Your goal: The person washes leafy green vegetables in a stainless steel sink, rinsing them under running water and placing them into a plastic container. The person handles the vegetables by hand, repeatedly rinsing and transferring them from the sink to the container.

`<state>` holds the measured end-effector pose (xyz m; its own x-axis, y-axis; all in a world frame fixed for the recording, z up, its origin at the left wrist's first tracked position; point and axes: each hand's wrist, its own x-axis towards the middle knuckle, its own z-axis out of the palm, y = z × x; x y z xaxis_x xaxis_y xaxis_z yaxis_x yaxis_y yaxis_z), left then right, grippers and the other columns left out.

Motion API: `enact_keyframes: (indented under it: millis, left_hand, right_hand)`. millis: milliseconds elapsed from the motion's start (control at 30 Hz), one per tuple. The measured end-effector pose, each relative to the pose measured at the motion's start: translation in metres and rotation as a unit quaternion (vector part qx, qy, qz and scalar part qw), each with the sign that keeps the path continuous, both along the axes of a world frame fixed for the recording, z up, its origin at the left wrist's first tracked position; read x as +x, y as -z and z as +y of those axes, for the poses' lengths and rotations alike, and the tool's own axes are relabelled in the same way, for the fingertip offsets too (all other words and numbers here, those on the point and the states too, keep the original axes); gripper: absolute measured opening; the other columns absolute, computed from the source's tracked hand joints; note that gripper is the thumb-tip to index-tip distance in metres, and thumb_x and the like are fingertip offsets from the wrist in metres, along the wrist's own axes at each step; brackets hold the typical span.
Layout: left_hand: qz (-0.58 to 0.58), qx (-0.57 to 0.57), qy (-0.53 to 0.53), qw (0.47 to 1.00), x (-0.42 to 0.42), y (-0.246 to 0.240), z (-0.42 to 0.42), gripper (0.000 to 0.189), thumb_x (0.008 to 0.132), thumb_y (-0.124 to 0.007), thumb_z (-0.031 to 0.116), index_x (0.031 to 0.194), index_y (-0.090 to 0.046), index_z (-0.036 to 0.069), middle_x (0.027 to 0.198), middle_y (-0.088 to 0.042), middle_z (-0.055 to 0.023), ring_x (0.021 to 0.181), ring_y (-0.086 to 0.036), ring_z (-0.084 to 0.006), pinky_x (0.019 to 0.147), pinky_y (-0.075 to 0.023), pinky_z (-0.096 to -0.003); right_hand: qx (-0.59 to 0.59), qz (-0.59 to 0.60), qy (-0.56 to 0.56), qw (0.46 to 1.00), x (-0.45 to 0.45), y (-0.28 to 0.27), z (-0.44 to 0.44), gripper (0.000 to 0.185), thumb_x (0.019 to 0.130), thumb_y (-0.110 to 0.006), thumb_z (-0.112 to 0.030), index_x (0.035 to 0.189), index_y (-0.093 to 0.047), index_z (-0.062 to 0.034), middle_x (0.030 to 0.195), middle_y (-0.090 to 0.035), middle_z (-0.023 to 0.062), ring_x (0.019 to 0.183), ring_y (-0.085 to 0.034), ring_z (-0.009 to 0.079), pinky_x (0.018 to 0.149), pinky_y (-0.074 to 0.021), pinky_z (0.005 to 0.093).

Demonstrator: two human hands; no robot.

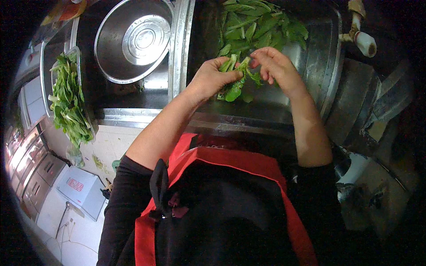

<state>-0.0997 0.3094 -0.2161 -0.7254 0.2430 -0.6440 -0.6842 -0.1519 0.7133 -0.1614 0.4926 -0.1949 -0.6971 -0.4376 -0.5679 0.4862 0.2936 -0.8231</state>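
My left hand grips a small bunch of leafy greens over a metal sink basin. Its thumb presses across the pale stems, which point away from me. Just right of the bunch is my right hand, fingers apart and slightly curled, with nothing plainly held in it. Its fingertips come close to the stems; whether they touch, I cannot tell. Beyond both hands, a heap of loose green leaves lies in the far part of the basin.
A round metal bowl sits left of the metal divider. Farther left, a clear plastic container is piled with leafy greens. A tap-like fitting juts out at upper right. A white box stands on the floor at lower left.
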Motion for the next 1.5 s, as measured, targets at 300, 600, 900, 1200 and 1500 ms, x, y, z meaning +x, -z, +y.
enact_keyframes:
  millis: [300, 600, 900, 1200, 1500]
  left_hand:
    - [-0.049, 0.047, 0.020, 0.998, 0.004, -0.016, -0.016, 0.023, 0.074, -0.062, 0.018, 0.093, -0.059, 0.005, 0.073, -0.059, 0.0014, 0.054, -0.050, -0.0046, 0.042, -0.0354, -0.0179]
    - [-0.070, 0.142, 0.003, 0.987, 0.009, -0.022, -0.023, 0.023, 0.076, -0.061, 0.021, 0.093, -0.057, 0.006, 0.075, -0.061, -0.0029, 0.052, -0.055, -0.0069, 0.034, -0.0303, -0.0157]
    - [-0.078, 0.132, -0.013, 0.988, 0.009, -0.023, -0.024, 0.020, 0.077, -0.061, 0.021, 0.090, -0.057, 0.006, 0.072, -0.060, -0.0009, 0.047, -0.050, -0.0050, 0.033, -0.0310, -0.0156]
    - [-0.063, 0.017, 0.000, 0.998, 0.011, -0.007, -0.023, 0.026, 0.080, -0.057, 0.023, 0.099, -0.056, 0.006, 0.078, -0.059, -0.0005, 0.061, -0.054, -0.0063, 0.041, -0.0341, -0.0174]
    - [-0.103, 0.055, -0.160, 0.980, 0.031, -0.008, -0.054, 0.037, 0.088, -0.042, 0.028, 0.114, -0.044, 0.002, 0.104, -0.057, -0.0117, 0.087, -0.058, -0.0191, 0.061, -0.0426, -0.0257]
  right_hand:
    - [0.023, 0.029, -0.103, 0.994, 0.001, -0.020, -0.011, 0.024, 0.081, -0.056, -0.012, 0.103, -0.054, -0.0030, 0.075, -0.054, -0.0034, 0.061, -0.047, 0.0014, 0.051, -0.0356, 0.0145]
    - [-0.035, -0.018, -0.157, 0.987, -0.008, -0.031, -0.008, 0.029, 0.082, -0.051, -0.014, 0.108, -0.054, -0.0019, 0.074, -0.054, -0.0033, 0.061, -0.045, 0.0016, 0.052, -0.0330, 0.0138]
    - [-0.104, -0.065, -0.103, 0.987, -0.012, -0.029, -0.009, 0.028, 0.084, -0.048, -0.015, 0.106, -0.054, 0.0002, 0.073, -0.053, -0.0019, 0.067, -0.046, 0.0018, 0.059, -0.0357, 0.0144]
    - [0.067, -0.009, -0.080, 0.995, -0.002, 0.046, 0.011, 0.024, 0.081, -0.056, -0.026, 0.093, -0.055, -0.0053, 0.076, -0.053, -0.0004, 0.061, -0.050, 0.0054, 0.050, -0.0425, 0.0209]
    - [0.434, 0.153, -0.274, 0.845, 0.058, 0.199, 0.073, 0.019, 0.080, -0.053, -0.020, 0.085, -0.054, -0.0021, 0.075, -0.058, 0.0105, 0.072, -0.057, 0.0132, 0.058, -0.0459, 0.0256]
